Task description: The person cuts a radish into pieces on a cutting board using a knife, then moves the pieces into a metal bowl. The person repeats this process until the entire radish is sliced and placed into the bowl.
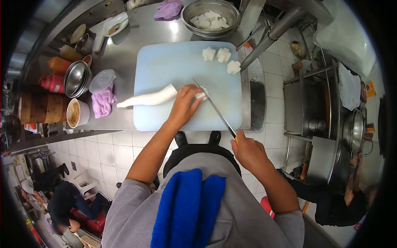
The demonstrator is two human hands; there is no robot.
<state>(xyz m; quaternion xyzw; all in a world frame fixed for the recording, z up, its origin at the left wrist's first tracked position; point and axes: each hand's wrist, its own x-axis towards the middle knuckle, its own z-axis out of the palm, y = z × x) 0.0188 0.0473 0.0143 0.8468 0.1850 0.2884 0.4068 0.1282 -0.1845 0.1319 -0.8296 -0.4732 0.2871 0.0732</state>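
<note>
My right hand (251,153) is wrapped round the yellow handle of a long kitchen knife (218,110). Its blade slants up and left across the pale blue cutting board (165,62). My left hand (185,102) has its fingers closed on a short white radish piece (201,95), right beside the blade and partly hidden by it. A long, tapering white radish (149,98) lies left of that hand, its thin end past the board's edge. Three flower-shaped slices (223,54) rest at the board's far right corner.
Behind the board stands a metal colander (186,17) with white pieces. Purple cloths (102,101), stacked metal bowls (75,78) and a white tub (78,115) sit at left. A metal post (269,39) rises at right. Co-workers (68,200) are on both sides.
</note>
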